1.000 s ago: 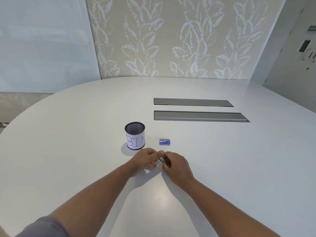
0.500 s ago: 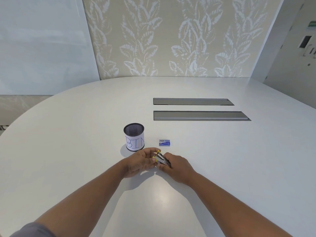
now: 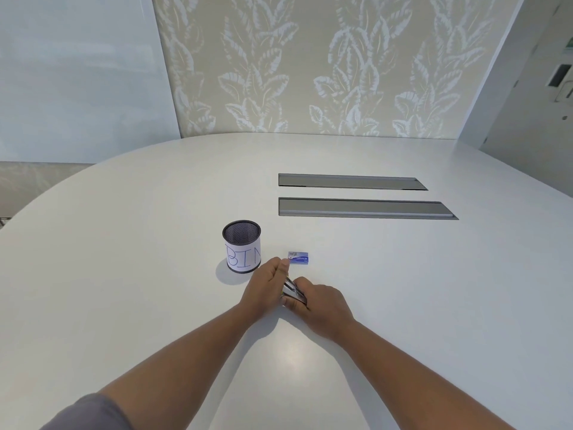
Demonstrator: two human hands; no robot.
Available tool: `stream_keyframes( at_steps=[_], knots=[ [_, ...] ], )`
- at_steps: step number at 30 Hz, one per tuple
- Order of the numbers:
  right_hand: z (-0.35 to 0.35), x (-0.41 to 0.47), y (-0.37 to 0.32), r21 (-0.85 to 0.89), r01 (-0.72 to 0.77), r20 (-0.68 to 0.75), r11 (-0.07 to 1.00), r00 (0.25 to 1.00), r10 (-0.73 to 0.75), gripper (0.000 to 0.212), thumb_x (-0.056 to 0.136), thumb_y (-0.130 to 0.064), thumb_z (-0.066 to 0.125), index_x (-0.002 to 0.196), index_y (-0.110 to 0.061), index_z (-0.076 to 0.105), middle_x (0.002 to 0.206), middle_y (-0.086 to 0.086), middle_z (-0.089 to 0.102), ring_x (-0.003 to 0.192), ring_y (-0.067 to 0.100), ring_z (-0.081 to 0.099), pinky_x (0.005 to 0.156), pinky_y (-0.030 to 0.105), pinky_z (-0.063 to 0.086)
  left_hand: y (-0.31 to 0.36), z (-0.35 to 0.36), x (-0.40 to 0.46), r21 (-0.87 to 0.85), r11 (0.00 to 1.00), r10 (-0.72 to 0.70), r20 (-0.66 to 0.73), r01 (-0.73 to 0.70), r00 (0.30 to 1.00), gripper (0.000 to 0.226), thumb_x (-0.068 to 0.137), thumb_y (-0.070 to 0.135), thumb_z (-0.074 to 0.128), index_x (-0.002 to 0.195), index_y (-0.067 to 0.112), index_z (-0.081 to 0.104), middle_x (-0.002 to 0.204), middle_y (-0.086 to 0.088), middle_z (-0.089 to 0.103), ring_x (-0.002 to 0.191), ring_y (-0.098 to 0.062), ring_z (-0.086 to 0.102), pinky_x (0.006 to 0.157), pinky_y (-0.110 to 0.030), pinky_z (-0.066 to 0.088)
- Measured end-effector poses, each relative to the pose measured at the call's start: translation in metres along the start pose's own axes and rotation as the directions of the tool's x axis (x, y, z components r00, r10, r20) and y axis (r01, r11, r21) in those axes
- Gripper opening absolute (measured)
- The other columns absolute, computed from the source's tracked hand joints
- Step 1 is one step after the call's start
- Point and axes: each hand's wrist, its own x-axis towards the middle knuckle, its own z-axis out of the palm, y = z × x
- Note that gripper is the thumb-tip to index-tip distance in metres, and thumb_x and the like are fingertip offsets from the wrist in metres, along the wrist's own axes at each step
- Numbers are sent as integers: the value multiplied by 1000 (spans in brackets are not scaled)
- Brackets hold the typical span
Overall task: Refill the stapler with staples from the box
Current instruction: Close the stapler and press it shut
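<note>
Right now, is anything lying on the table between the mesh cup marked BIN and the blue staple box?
Nothing lies there: in the head view, bare table separates the mesh cup from the staple box.

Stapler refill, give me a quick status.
Both hands on small silver metal stapler: right hand grips it, left hand at its front. Small blue staple box on white table, untouched. Nothing in the way.

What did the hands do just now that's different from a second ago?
The left hand reached forward, so its fingertips now sit just short of the staple box. The right hand keeps its grip on the stapler. The box and the BIN cup stayed where they were.
</note>
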Motion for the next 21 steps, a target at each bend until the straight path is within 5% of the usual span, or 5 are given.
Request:
stream_keyframes(
  at_steps=[21],
  knots=[
    [-3, -3, -5, -23, 11, 49, 1000, 999, -10, 40, 102, -57, 41, 82, -22, 34, 60, -5, 42, 62, 27, 46, 59, 41, 40, -10, 11, 3, 212, 977, 52, -98, -30, 994, 47, 95, 59, 33, 66, 21, 33, 56, 5, 44, 53, -9, 40, 51, -31, 31]
  ],
)
